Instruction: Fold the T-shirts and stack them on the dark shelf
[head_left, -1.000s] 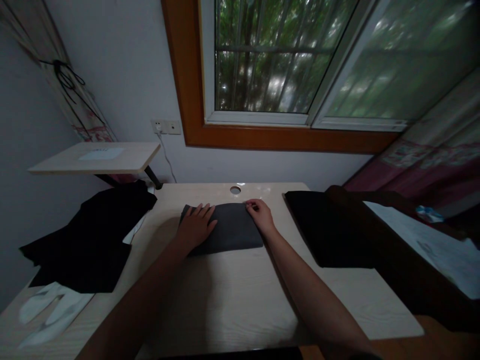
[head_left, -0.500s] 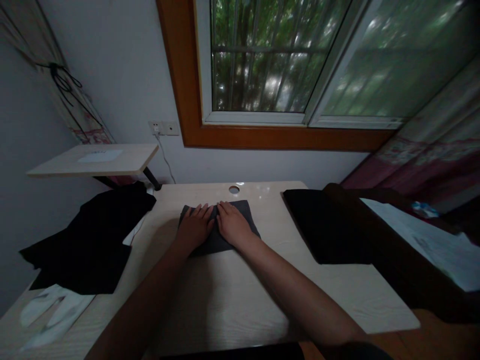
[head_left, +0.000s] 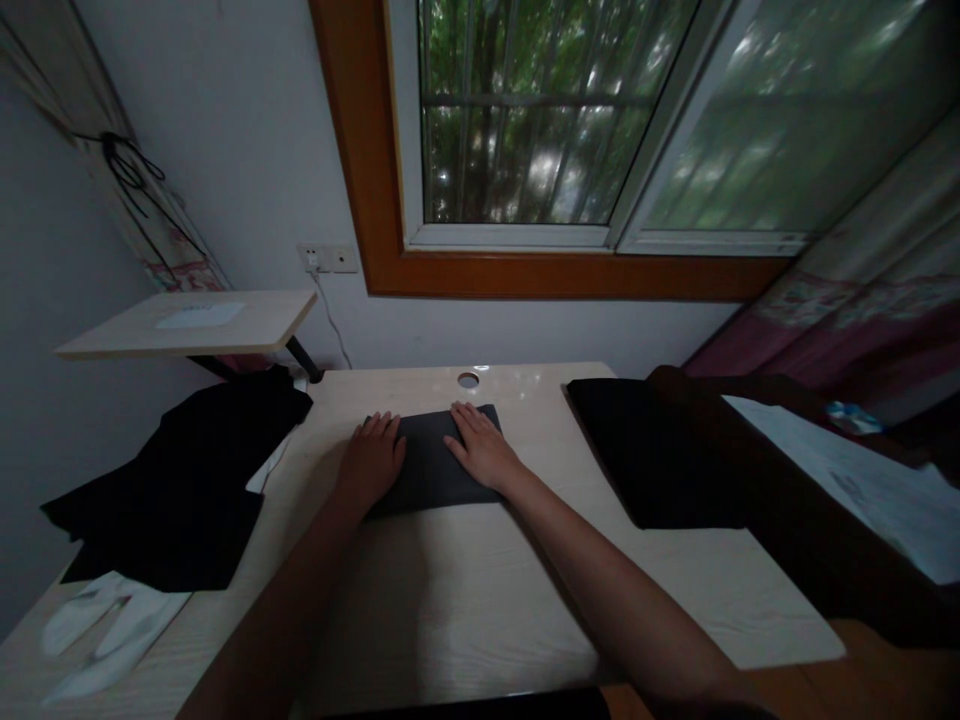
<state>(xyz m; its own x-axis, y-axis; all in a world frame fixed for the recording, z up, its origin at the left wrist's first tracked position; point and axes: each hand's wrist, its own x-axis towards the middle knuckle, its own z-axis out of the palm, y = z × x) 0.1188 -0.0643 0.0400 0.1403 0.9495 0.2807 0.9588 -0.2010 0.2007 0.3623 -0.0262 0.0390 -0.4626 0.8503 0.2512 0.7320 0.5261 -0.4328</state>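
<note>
A dark grey folded cloth (head_left: 429, 462) lies flat in the middle of the pale wooden table (head_left: 480, 590). My left hand (head_left: 370, 460) rests palm down on its left side, fingers stretched out and pointing to the window. On the cloth's right side lies my right hand (head_left: 481, 446), also flat, with the thumb apart from the fingers. A bare stretch of the cloth shows between the two hands. Neither hand grips anything. The parts of the cloth under my palms are hidden.
Black fabric (head_left: 180, 480) lies loosely heaped at the left, over white pieces (head_left: 112, 625). A dark folded stack (head_left: 637, 450) sits on the right. A small raised shelf (head_left: 270, 315) stands at the back left. Near the back edge is a round hole (head_left: 469, 380).
My hands have slid apart over the cloth, the left one to the left and the right one to the right. More of the cloth's middle now shows, looking smooth.
</note>
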